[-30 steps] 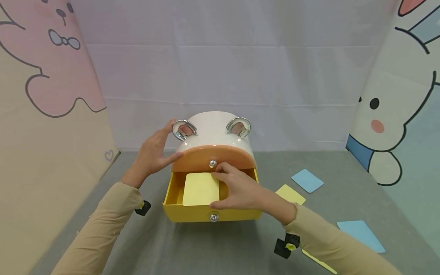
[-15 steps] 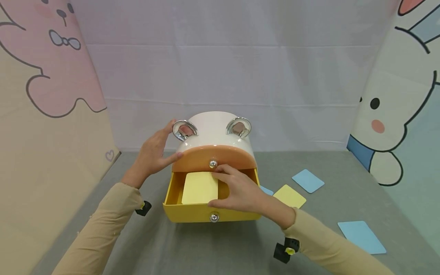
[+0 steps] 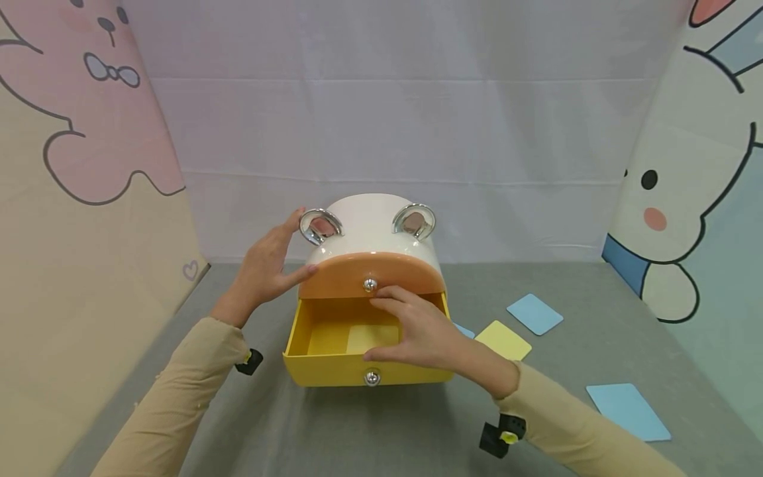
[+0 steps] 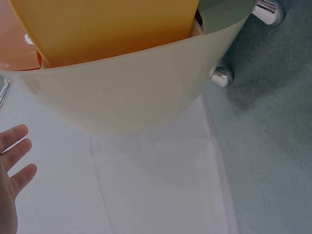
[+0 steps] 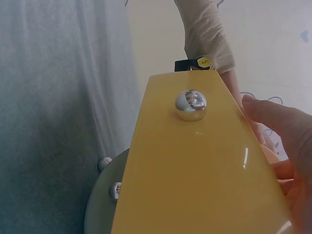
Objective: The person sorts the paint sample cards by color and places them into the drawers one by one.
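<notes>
Right hand over open yellow drawer, pale yellow card on drawer floor

Right hand (image 3: pixel 426 334) hung over the right half of a glossy yellow drawer (image 3: pixel 322 371) that was pulled out. Thumb stood apart from the fingers, thumb tip at the front wall, fingers bent near the back; nothing was pinched. A pale yellow flat card (image 3: pixel 369 336) lay inside on the drawer floor, just beside that hand and partly hidden.

Left hand (image 3: pixel 259 268) was at the left side of a glossy white rounded cabinet (image 3: pixel 372 228). Fingers were straight and spread, held nothing; thumb tip was at the edge of the shut orange upper drawer (image 3: pixel 336 278), contact could not be told. Left wrist view showed the fingertips apart from the cabinet wall.

Cabinet had two chrome ring-shaped ears (image 3: pixel 320 226); each drawer front had a round silver knob (image 3: pixel 372 377).

To the right, on the grey cloth-covered table (image 3: pixel 238 430), lay a pale yellow rounded card (image 3: pixel 503 341) and light blue cards (image 3: pixel 534 314), one partly behind the drawer. Person wore beige sleeves (image 3: pixel 173 397). White cloth (image 3: pixel 417 119) hung behind.
</notes>
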The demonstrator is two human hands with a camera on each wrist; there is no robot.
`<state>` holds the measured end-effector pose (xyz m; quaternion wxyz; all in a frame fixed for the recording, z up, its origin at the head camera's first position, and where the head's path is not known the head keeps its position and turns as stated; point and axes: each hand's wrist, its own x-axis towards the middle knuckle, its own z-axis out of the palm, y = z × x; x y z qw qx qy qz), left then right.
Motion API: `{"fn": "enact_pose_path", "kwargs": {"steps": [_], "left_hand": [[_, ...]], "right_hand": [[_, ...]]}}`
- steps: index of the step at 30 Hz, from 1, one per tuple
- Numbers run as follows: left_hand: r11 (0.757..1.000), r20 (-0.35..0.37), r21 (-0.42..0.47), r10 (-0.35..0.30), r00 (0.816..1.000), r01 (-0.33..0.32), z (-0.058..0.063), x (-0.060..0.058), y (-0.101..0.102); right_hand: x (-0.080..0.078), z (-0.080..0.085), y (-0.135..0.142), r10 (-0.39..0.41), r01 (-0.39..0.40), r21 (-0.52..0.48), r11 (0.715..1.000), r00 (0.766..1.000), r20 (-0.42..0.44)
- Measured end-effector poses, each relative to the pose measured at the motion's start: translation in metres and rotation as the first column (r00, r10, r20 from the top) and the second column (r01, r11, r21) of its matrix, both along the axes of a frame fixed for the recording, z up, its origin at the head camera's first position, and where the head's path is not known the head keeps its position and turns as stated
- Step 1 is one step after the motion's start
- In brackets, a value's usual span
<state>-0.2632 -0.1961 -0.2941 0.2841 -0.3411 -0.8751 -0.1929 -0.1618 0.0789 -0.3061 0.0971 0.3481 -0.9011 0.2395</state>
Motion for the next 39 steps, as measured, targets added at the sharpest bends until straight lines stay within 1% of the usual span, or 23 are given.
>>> {"fn": "enact_pose_path", "kwargs": {"steps": [6, 11, 18, 21, 26, 29, 31, 34, 37, 39], "left_hand": [[1.0, 0.001, -0.001, -0.002, 1.0, 0.002, 0.0, 0.0, 0.0], [1.0, -0.003, -0.001, -0.006, 1.0, 0.006, 0.001, 0.0, 0.001], [1.0, -0.004, 0.005, -0.005, 1.0, 0.005, 0.0, 0.0, 0.0], [1.0, -0.006, 0.006, -0.007, 1.0, 0.007, 0.001, 0.001, 0.0], [1.0, -0.01, 0.005, -0.008, 1.0, 0.008, 0.001, 0.001, 0.0], [1.0, -0.008, 0.004, -0.01, 1.0, 0.01, 0.001, 0.001, 0.0], [1.0, -0.004, 0.003, -0.01, 1.0, 0.01, 0.001, 0.002, 0.0], [1.0, 0.004, 0.001, -0.01, 1.0, 0.01, 0.001, 0.002, 0.0], [1.0, 0.008, 0.001, -0.01, 1.0, 0.01, 0.001, 0.003, 0.0], [1.0, 0.006, 0.0, -0.008, 1.0, 0.008, 0.001, 0.003, 0.0]], "right_hand": [[0.003, 0.004, 0.007, 0.006, -0.006, -0.011, 1.0, 1.0, -0.011], [0.007, 0.009, 0.016, 0.0, 0.0, -0.021, 1.0, 1.0, 0.002], [0.011, 0.016, 0.042, -0.006, 0.007, -0.051, 0.999, 1.0, 0.02], [0.015, 0.019, 0.06, -0.038, 0.039, -0.054, 0.998, 0.999, 0.022], [0.023, 0.021, 0.095, -0.155, 0.156, -0.031, 0.987, 0.987, 0.04], [0.029, 0.016, 0.117, -0.221, 0.223, -0.026, 0.975, 0.973, 0.067], [0.033, 0.01, 0.132, -0.254, 0.257, -0.024, 0.966, 0.963, 0.094], [0.039, -0.003, 0.154, -0.286, 0.291, -0.021, 0.956, 0.949, 0.135], [0.046, -0.019, 0.175, -0.3, 0.309, -0.028, 0.951, 0.939, 0.168], [0.051, -0.029, 0.188, -0.32, 0.33, -0.022, 0.944, 0.927, 0.197]]}}
